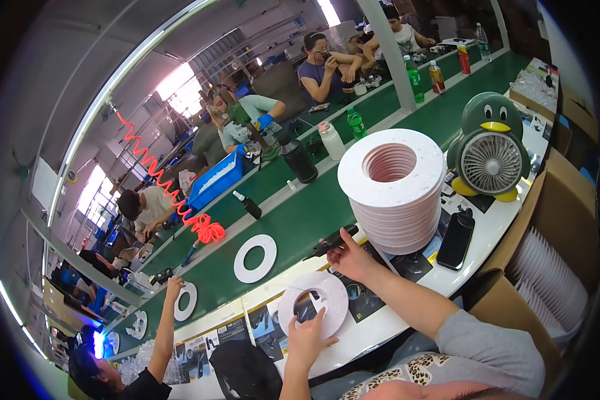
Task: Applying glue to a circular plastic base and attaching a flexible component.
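Note:
My left hand [305,339] is at the near edge of a white flat ring [333,303], its thumb and a finger against the ring's lower rim. The ring lies over the printed sheets in front of me. Just beyond it, my right hand [350,259] grips a slim black handheld object [333,243]; its exact kind is unclear. A tall stack of white rings [397,213] stands to the right of that hand. Another white ring [239,261] lies flat on the green belt, farther left.
A penguin-shaped fan [490,160] and a black phone [456,240] sit right of the stack. An open carton [493,297] holds more rings. Bottles, including a black one [297,159], stand on the belt. A red coiled hose [210,230] hangs left. A co-worker's hand [175,285] works at left.

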Tool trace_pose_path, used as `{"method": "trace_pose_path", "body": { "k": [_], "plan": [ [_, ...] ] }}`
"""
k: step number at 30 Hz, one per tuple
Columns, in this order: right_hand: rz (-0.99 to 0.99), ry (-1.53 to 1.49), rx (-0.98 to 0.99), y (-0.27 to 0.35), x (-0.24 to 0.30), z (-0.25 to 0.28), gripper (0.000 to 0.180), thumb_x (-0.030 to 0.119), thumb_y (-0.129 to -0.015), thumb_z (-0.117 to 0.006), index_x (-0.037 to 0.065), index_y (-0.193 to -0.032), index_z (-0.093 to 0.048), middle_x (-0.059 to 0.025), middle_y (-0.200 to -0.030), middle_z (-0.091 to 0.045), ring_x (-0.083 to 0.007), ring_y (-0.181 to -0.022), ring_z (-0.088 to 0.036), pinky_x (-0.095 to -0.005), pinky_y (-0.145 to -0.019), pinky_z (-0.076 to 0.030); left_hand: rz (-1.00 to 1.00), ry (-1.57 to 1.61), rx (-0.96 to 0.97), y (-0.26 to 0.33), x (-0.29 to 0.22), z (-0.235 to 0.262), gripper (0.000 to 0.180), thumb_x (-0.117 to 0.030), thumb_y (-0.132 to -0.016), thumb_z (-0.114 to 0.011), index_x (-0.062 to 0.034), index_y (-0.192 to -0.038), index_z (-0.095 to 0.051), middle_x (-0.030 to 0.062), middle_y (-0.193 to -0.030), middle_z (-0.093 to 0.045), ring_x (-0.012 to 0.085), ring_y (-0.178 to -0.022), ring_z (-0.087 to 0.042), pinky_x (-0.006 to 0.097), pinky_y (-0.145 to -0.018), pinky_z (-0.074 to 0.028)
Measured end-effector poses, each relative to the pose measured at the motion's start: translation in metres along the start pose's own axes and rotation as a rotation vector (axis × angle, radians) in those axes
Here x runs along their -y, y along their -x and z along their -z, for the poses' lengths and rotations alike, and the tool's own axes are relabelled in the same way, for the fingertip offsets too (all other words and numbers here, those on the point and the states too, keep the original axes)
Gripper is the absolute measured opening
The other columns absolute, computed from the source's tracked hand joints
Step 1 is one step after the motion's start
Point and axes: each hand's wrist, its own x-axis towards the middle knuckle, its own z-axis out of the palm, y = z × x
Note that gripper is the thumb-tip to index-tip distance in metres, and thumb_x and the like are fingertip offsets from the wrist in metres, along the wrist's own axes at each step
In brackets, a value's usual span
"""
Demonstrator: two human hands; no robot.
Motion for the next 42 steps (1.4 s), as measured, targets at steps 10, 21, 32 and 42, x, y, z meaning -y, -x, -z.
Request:
{"method": "trace_pose_path", "body": {
  "k": [10,21,32,42],
  "plan": [
    [-0.020,0.155,0.073,0.005,-0.003,-0.003,0.044,0.047,-0.091,-0.065,0.013,-0.119,-0.060,-0.0092,-0.126,-0.063,-0.0171,-0.110,-0.057,-0.0340,-0.099,-0.044,-0.001,0.031,0.067,0.001,-0.006,0.004,0.080,-0.042,-0.067,-0.084,-0.0121,-0.135,-0.054,0.0125,-0.095,-0.071,0.0275,-0.094,-0.068,0.052,-0.109,-0.032],
    [-0.009,0.225,-0.032,0.009,-0.001,-0.010,0.031,0.038,-0.091,-0.069,0.013,-0.108,-0.062,-0.0070,-0.115,-0.068,-0.0161,-0.113,-0.059,-0.0349,-0.101,-0.044,-0.033,0.086,-0.005,0.012,0.000,-0.011,0.076,-0.040,-0.068,-0.084,-0.0118,-0.132,-0.056,0.0129,-0.105,-0.070,0.0269,-0.104,-0.066,0.054,-0.115,-0.026],
    [0.033,0.226,-0.058,0.001,-0.005,-0.002,0.035,0.037,-0.092,-0.065,0.010,-0.112,-0.058,-0.0117,-0.120,-0.066,-0.0200,-0.111,-0.060,-0.0373,-0.098,-0.046,-0.024,0.212,-0.151,-0.003,0.015,0.022,0.058,-0.026,-0.071,-0.084,-0.0110,-0.122,-0.062,0.0117,-0.121,-0.064,0.0299,-0.118,-0.057,0.058,-0.115,-0.024],
    [0.036,-0.039,-0.096,0.006,-0.002,-0.011,0.033,0.030,-0.096,-0.063,0.004,-0.115,-0.054,-0.0153,-0.128,-0.060,-0.0247,-0.120,-0.055,-0.0392,-0.107,-0.042,0.015,0.147,-0.423,-0.063,0.075,0.030,0.033,-0.018,-0.081,-0.077,-0.0054,-0.109,-0.066,0.0103,-0.105,-0.069,0.0292,-0.105,-0.062,0.048,-0.106,-0.038]
  ]
}}
